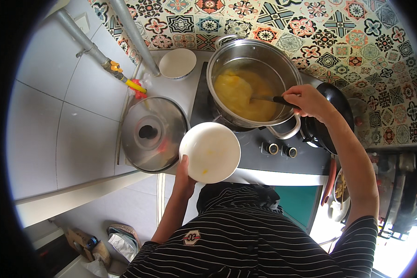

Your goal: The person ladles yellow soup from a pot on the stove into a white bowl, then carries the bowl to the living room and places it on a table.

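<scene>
My left hand [186,179] grips a white bowl [212,151] by its rim, thumb on the edge, in front of the cooktop. A few yellow bits cling to the bowl's inside. In my right hand [305,100] is a utensil with a black handle [281,100], its metal end dipped in a large stainless steel pot [253,45]. Yellowish liquid [264,83] fills the pot's lower part, with a pale yellow mass [232,88] in it. What shape the utensil's submerged end has, I cannot tell.
A round lid with a black knob [154,146] lies left of the black cooktop [257,153]. Behind it stand another bowl [178,64] and a metal pipe [137,38]. A yellow gas hose [135,85] runs nearby. A black wok [333,104] sits on the right, beyond two knobs [281,149].
</scene>
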`<action>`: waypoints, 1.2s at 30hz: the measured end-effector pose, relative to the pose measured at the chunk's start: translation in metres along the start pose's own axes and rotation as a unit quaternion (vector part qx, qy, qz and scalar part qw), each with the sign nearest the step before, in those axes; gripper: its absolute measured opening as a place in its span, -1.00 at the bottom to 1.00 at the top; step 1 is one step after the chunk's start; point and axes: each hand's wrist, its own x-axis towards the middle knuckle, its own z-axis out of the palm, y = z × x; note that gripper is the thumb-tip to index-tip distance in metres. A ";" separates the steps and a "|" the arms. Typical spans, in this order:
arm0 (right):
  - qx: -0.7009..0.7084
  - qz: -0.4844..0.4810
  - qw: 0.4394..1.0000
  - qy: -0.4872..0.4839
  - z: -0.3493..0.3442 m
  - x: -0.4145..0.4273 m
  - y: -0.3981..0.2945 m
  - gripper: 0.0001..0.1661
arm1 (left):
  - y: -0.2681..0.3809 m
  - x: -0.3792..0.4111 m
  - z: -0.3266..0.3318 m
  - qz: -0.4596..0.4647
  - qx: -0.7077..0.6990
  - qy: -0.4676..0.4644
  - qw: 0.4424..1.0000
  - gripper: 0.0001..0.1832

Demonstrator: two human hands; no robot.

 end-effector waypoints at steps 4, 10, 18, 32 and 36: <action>0.033 0.043 0.998 -0.037 -0.001 0.000 -0.003 -0.74 | 0.003 0.010 0.007 -0.026 -0.050 -0.011 0.998 -0.42; 0.106 0.069 0.990 -0.060 -0.006 -0.008 0.005 -0.71 | 0.006 0.013 0.017 -0.051 -0.150 0.006 0.987 -0.41; 0.175 0.057 0.981 -0.066 -0.011 -0.030 0.016 -0.68 | 0.016 0.013 0.025 -0.050 -0.102 -0.022 0.993 -0.38; 0.135 0.039 0.990 0.025 -0.046 -0.106 -0.022 -0.68 | 0.028 0.008 0.039 -0.061 -0.125 -0.027 0.990 -0.37; 0.124 0.019 0.991 0.033 -0.051 -0.150 -0.040 -0.68 | 0.026 0.009 0.041 -0.062 -0.124 -0.025 0.990 -0.35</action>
